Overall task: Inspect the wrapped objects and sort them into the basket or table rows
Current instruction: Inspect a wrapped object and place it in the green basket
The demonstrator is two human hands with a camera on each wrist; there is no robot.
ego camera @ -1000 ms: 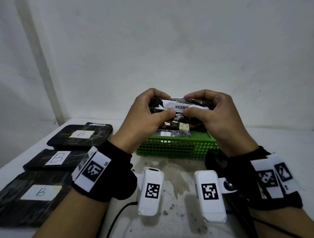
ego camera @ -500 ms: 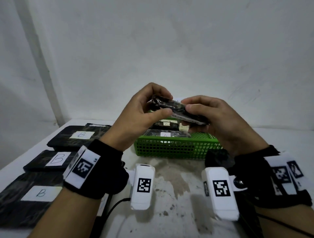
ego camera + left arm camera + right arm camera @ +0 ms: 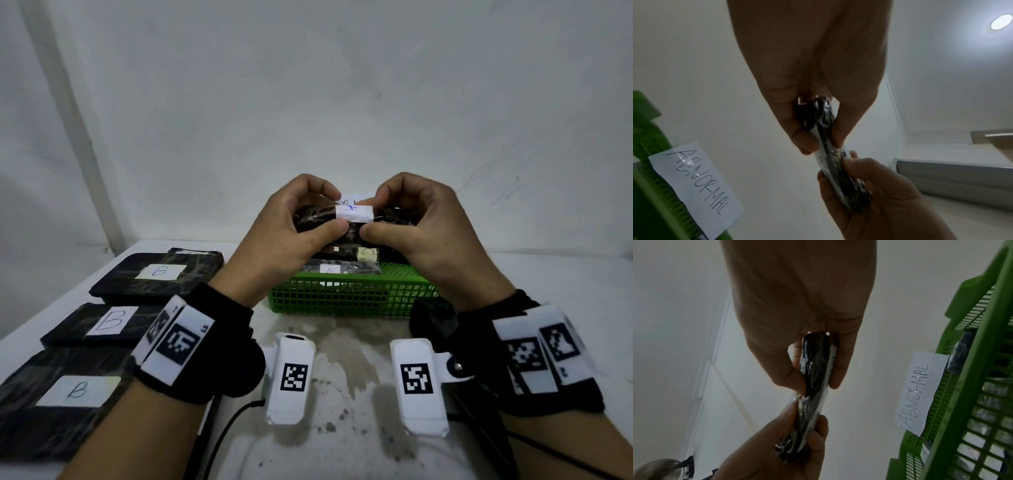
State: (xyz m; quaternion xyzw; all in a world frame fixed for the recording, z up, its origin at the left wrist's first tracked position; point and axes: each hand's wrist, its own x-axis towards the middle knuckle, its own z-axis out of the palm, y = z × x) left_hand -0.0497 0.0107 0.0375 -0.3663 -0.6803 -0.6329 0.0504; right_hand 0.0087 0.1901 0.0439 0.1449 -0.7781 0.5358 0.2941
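Both hands hold one small black wrapped object [image 3: 352,222] in clear film above the green basket [image 3: 349,301]. A white handwritten label [image 3: 354,212] on it faces me. My left hand [image 3: 301,226] pinches its left end between thumb and curled fingers, and my right hand [image 3: 404,222] pinches the right end. The left wrist view shows the wrapped object [image 3: 830,146] edge-on between both hands. It also runs edge-on through the right wrist view as a thin wrapped object [image 3: 816,373].
The green basket holds several wrapped packs, one labelled A [image 3: 330,270], and carries a paper sign reading ABNORMAL [image 3: 698,183]. Three flat black packs labelled B [image 3: 157,274] [image 3: 102,322] [image 3: 68,394] lie in a row on the white table's left. Wall close behind.
The wrapped object has been turned in both hands: a printed strip faced me before, then it tilted, and now its handwritten label faces me, held level. Both hands stayed above the basket.
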